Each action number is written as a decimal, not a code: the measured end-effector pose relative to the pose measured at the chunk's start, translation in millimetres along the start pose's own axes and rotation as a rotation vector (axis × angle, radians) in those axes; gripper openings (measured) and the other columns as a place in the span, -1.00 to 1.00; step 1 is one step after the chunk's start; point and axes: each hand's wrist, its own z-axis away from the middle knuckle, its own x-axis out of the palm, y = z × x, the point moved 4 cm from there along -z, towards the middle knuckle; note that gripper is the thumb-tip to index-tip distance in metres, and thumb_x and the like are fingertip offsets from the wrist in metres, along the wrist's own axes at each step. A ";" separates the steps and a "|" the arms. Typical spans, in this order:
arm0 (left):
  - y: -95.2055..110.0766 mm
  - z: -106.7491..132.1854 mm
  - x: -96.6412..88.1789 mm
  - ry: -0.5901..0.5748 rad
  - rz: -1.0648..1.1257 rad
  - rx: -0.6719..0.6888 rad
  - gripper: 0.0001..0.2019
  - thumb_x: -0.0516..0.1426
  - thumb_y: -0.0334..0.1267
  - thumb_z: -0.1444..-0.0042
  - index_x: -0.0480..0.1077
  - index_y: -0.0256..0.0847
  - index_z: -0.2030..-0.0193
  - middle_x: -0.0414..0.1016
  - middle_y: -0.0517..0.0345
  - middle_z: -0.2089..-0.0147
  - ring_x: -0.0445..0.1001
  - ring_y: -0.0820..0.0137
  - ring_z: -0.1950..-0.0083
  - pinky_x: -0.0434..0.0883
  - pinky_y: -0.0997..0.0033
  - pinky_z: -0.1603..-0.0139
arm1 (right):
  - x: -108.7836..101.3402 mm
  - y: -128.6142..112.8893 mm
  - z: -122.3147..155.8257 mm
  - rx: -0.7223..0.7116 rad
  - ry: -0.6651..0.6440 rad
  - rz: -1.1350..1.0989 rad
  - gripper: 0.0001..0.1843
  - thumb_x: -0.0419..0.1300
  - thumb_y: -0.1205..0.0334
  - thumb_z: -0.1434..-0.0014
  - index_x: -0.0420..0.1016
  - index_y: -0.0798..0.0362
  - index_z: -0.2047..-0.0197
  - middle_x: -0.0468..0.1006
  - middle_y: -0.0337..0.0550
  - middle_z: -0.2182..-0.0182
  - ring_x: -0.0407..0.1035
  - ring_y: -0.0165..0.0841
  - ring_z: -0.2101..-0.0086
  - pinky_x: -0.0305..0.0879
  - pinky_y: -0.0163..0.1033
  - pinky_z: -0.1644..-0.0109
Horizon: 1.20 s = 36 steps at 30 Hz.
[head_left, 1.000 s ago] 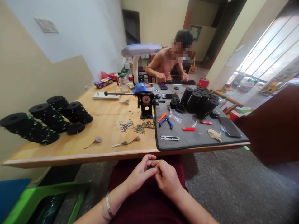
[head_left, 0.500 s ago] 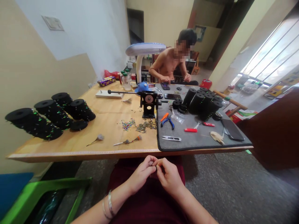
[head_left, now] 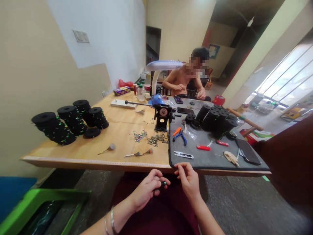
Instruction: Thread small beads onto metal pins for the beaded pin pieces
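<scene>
My left hand [head_left: 150, 187] is in front of the table edge, its fingers curled around a small dark piece with a green glint [head_left: 163, 183], too small to name. To its right, my right hand [head_left: 188, 179] is raised at the edge of the grey mat [head_left: 205, 160], thumb and forefinger pressed together. Anything between those fingertips is too fine to make out. Thread snips [head_left: 183, 154] lie on the mat just beyond it. Blue-handled pliers [head_left: 180, 137] and an orange-tipped tool [head_left: 176, 131] rest further back.
Black foam rolls with green bits [head_left: 52, 127] stand at the left, more black rolls [head_left: 217, 120] at the right. Small beads [head_left: 140, 135] and metal pieces [head_left: 156, 139] lie by a black clamp device [head_left: 161, 117]. Beyond the lamp [head_left: 163, 64] sits another person [head_left: 181, 81].
My hands have come apart. The right one has moved up and right to the mat's edge, while the left keeps the small piece. The view has shifted slightly.
</scene>
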 end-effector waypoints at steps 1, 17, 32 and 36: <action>2.6 1.5 -0.9 0.004 0.004 0.008 -0.77 0.11 -0.34 0.06 0.14 -0.15 0.26 0.52 0.05 0.17 0.40 0.37 0.18 0.08 0.46 0.36 | 0.9 -0.6 -4.7 -0.043 0.000 0.081 -0.76 0.04 0.09 -0.24 0.41 0.07 0.24 0.53 -0.14 0.45 0.43 -0.35 0.47 0.34 -0.33 0.42; 22.6 36.9 -29.2 0.048 0.146 0.148 -0.77 0.12 -0.30 0.04 0.14 -0.16 0.25 0.51 -0.02 0.14 0.38 0.36 0.18 0.07 0.45 0.37 | 69.1 -48.3 -85.2 -0.299 -0.336 0.719 -0.91 0.12 0.31 -0.14 0.45 0.02 0.35 0.53 -0.19 0.39 0.40 -0.35 0.35 0.19 -0.37 0.30; 22.2 43.5 -43.1 0.044 0.204 0.203 -0.78 0.11 -0.30 0.04 0.14 -0.16 0.25 0.51 -0.01 0.16 0.38 0.37 0.19 0.04 0.46 0.39 | 169.6 -64.8 -146.6 -0.272 -0.558 0.904 -0.84 0.17 0.27 -0.08 0.55 -0.01 0.26 0.61 -0.12 0.25 0.44 -0.28 0.23 0.19 -0.33 0.27; 23.9 44.0 -44.2 0.043 0.201 0.214 -0.78 0.11 -0.29 0.03 0.14 -0.15 0.26 0.50 -0.01 0.16 0.38 0.37 0.19 0.04 0.46 0.39 | 177.1 -62.6 -151.6 -0.257 -0.582 0.921 -0.86 0.18 0.27 -0.09 0.56 -0.02 0.28 0.63 -0.13 0.29 0.47 -0.27 0.27 0.20 -0.33 0.30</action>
